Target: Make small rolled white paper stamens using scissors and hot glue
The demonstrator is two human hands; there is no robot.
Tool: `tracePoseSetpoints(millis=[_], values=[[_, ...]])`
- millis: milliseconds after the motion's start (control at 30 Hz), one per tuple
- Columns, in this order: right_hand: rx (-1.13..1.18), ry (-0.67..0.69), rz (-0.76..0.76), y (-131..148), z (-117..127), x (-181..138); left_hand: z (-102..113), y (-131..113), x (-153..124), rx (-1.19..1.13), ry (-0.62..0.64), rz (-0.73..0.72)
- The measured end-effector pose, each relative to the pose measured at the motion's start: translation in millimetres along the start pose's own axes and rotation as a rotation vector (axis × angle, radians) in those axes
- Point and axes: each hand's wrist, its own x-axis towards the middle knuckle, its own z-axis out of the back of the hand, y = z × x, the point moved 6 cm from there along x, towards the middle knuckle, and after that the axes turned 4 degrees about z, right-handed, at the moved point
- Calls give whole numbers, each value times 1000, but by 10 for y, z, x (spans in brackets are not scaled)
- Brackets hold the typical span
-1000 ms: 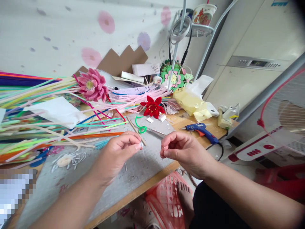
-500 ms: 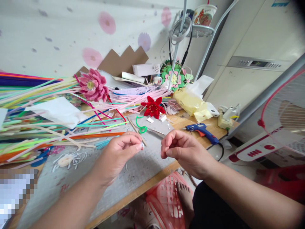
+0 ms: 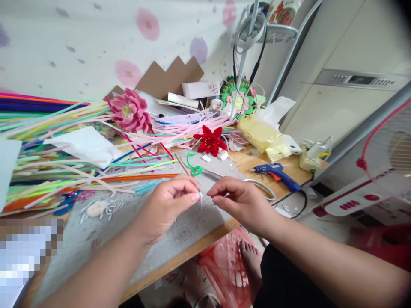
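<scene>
My left hand point(image 3: 167, 206) pinches a small thin white piece point(image 3: 200, 196) between thumb and fingertips, above the grey cutting mat point(image 3: 96, 239). My right hand point(image 3: 239, 200) is close beside it, fingers curled in a pinch with the fingertips almost touching the white piece; what it holds, if anything, is too small to make out. A green curled pipe cleaner point(image 3: 193, 167) and a wooden stick point(image 3: 183, 165) lie just beyond my hands. A red pipe-cleaner flower point(image 3: 210, 140) sits farther back.
Heaps of coloured pipe cleaners point(image 3: 48, 149) cover the left of the table, with a pink flower point(image 3: 130, 112) behind. A blue glue gun point(image 3: 279, 173) lies at right near yellow bags point(image 3: 260, 134). A fan point(image 3: 385, 162) stands at right; a red basket point(image 3: 224, 265) is below the table edge.
My right hand has moved left toward my left hand, so the fingertips are nearly meeting. The view has shifted slightly.
</scene>
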Motion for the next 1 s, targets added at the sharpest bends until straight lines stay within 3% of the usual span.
tracePoseSetpoints(millis=[200,600,667,767,900,1000], values=[[72,30,-52,22,-124,59,-23,-9,-15,120,32,-38],[-135,100,15,60,-191,103,-9,-26,-7,164,5,-82],[-235,90,17,-8,-36,98,3,-39,3,141,-26,-72],[-530,-54,19,-176,500,54,40,-16,16,61,-90,-11],[-881,-237,-221,-518,1361,-125,83,50,23,-8,-134,46],[-885,-231,-316,-655,1588,-268,127,98,32,-14,-184,66]])
